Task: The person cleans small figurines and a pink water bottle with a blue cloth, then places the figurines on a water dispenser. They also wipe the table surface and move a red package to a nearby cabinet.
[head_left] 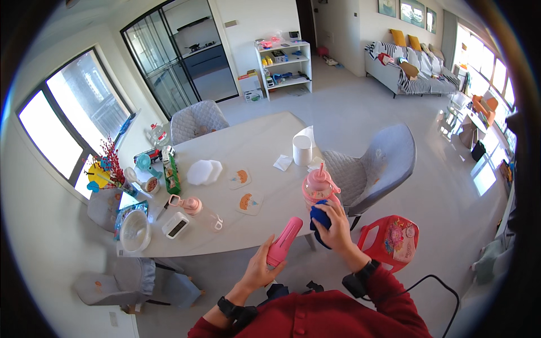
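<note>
My left hand [260, 270] is closed round a slim pink cylinder [286, 239] with a slot along its side, tilted up to the right off the table's front edge. My right hand [338, 231] grips a bunched dark blue cloth [320, 218]. Right behind that cloth stands a large pink bottle [317, 186] with a straw lid and a handle, its lower part partly hidden. Left of my hands, a clear bottle with a pink lid [193, 206] lies on the white table [225, 163].
A white paper roll [302, 150] stands behind the pink bottle. Two coasters [248, 201], white octagonal pads [204, 172], a white digital clock [176, 225] and a clear bowl [135, 231] sit further left. A grey chair [389, 163] and red stool [394, 242] are at the right.
</note>
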Action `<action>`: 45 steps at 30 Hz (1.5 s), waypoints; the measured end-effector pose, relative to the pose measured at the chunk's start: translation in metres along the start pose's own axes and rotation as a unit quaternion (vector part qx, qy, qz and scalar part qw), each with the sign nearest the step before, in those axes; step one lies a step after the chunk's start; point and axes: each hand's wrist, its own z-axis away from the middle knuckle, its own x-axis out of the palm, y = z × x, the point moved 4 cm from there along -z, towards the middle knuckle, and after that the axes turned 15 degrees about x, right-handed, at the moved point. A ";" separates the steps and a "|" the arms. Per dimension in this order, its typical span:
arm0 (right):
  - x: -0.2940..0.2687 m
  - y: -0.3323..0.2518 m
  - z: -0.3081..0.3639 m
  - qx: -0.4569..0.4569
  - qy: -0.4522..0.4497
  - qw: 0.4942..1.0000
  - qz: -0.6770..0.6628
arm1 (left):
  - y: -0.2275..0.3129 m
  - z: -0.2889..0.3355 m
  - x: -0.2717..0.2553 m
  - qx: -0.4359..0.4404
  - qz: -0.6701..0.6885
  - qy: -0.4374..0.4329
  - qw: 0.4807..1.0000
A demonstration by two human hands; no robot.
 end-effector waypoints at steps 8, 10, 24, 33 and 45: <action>0.039 -0.028 0.055 -0.173 -0.167 0.969 0.061 | -0.012 0.005 0.014 -0.077 0.007 -0.110 0.991; 0.043 -0.004 0.046 -0.128 -0.151 0.977 0.077 | -0.017 0.019 0.007 -0.054 0.040 -0.114 0.991; 0.159 0.086 0.004 0.091 -0.217 0.955 0.180 | -0.204 0.032 -0.013 -0.386 0.208 0.190 0.879; 0.062 0.109 0.006 0.238 0.068 0.967 0.053 | -0.285 0.009 0.007 -0.211 0.087 0.243 0.943; 0.048 0.161 -0.013 0.229 0.062 0.968 0.084 | -0.287 0.013 0.015 -0.316 -0.265 0.045 0.910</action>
